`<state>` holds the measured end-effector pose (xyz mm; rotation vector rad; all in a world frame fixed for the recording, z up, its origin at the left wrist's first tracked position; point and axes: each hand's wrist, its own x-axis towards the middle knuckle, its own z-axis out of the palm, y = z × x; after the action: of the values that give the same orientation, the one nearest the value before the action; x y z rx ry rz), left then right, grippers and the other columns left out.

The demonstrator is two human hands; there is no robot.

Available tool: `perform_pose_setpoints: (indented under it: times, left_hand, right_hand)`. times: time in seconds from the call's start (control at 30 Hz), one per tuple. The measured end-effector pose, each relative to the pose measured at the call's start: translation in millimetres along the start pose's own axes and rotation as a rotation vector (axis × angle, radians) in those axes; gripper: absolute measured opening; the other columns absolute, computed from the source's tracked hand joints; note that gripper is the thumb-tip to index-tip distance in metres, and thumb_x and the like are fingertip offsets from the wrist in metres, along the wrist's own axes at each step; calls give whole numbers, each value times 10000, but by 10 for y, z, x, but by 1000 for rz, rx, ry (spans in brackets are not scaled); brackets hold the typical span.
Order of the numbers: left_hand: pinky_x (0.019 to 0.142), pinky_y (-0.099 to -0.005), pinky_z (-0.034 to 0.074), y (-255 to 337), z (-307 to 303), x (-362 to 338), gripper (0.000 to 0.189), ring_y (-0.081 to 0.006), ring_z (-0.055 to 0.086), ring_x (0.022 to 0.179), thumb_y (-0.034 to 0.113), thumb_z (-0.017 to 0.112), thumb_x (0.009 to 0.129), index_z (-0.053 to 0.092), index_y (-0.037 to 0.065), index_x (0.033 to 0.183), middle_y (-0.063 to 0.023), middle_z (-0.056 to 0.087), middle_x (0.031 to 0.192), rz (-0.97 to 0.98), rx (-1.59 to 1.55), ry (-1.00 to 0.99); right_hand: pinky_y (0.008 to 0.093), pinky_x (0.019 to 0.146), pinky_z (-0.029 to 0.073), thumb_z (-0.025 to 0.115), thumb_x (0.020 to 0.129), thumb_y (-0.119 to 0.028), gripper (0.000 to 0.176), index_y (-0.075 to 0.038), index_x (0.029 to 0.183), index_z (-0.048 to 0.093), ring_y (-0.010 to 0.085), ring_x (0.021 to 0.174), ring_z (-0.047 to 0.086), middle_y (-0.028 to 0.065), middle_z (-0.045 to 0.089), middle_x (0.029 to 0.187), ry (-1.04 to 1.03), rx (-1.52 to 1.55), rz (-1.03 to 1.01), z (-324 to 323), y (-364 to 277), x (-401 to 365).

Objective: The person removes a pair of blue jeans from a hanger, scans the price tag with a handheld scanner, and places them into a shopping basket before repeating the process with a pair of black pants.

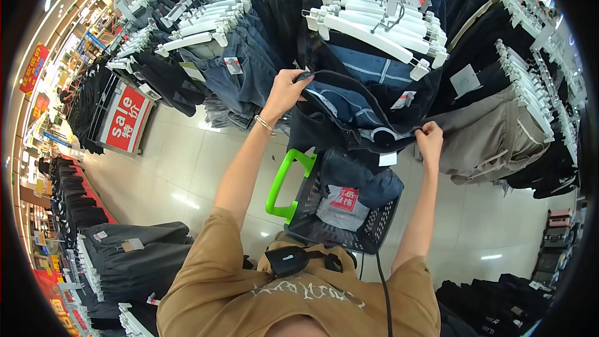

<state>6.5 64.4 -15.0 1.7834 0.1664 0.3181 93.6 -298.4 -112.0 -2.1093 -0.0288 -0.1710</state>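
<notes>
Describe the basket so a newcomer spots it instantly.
Find the pale floor. Over it, just below the dark garment stretched between left hand and right hand, is the black basket. Its bright green handle sets it apart from the hanging dark clothes.

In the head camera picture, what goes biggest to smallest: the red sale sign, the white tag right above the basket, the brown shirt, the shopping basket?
1. Brown shirt
2. Shopping basket
3. Red sale sign
4. White tag

Looks like a clothes shop, judging by rows of hanging trousers [490, 131], white hangers [373, 40], paper tags [465, 81], a red sale sign [126, 120] and a shopping basket [324, 235].
</notes>
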Motion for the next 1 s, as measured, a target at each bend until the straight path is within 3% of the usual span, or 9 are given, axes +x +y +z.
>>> perform_pose_setpoints:
  times: [0.03,0.1,0.2,0.3,0.4,0.5,0.6,0.83,1.0]
  left_hand:
    - [509,-239,529,33,16,11,260,-41,509,599,170,620,890,645,-87,868,12,510,633,2,67,36]
    - [487,-249,528,106,15,31,280,-54,514,570,163,620,885,622,-111,830,-13,521,619,22,100,56]
    - [470,-267,524,178,10,96,286,-74,553,543,162,623,871,609,-115,802,-47,539,587,22,132,47]
    - [468,-271,523,182,-4,164,295,-80,573,554,171,628,864,614,-118,808,-50,543,577,-4,161,34]
    - [471,-271,524,226,-35,180,294,-93,585,549,181,628,861,630,-110,826,-61,567,586,-12,138,47]
    - [471,-269,524,230,-90,219,291,-99,592,550,185,630,859,640,-105,836,-68,581,593,-19,106,39]
    - [469,-269,526,178,-112,260,291,-104,600,552,189,634,855,647,-101,842,-75,593,598,-10,57,-3]
    - [481,-287,547,179,-204,290,303,-128,633,586,181,628,853,644,-121,854,-95,619,617,-20,17,-48]
    - [491,-296,563,131,-231,389,298,-156,653,608,178,626,851,651,-116,891,-111,648,668,-50,-52,-76]
  right_hand:
    - [349,668,478,638,683,-108,178,28,768,560,250,675,612,155,597,674,-36,-64,29,69,54,33]
    - [270,601,457,617,708,-33,132,25,822,587,143,615,573,97,611,673,-60,-103,-94,180,84,-13]
    - [295,643,490,639,730,-74,193,30,893,626,182,646,617,128,652,718,-159,-306,-183,130,-93,-75]
    - [349,695,498,678,734,-181,239,30,837,633,273,725,660,168,656,747,-192,-147,-193,-57,-881,-81]
    - [329,642,483,693,775,-247,291,36,751,629,237,649,646,153,643,676,-33,-10,-279,-4,-1706,-33]
    - [329,611,471,686,780,-297,346,29,684,620,261,608,629,157,629,641,98,14,-446,325,-2400,88]
    - [386,657,479,647,765,-366,388,21,728,641,315,671,633,175,643,697,161,-49,-579,837,-2907,349]
    - [456,695,466,585,745,-406,411,-8,780,682,360,850,629,206,649,867,286,-461,-728,1802,-3184,625]
    - [440,635,474,581,747,-372,367,-18,681,653,340,687,641,165,649,728,341,-501,-786,1902,-3104,652]
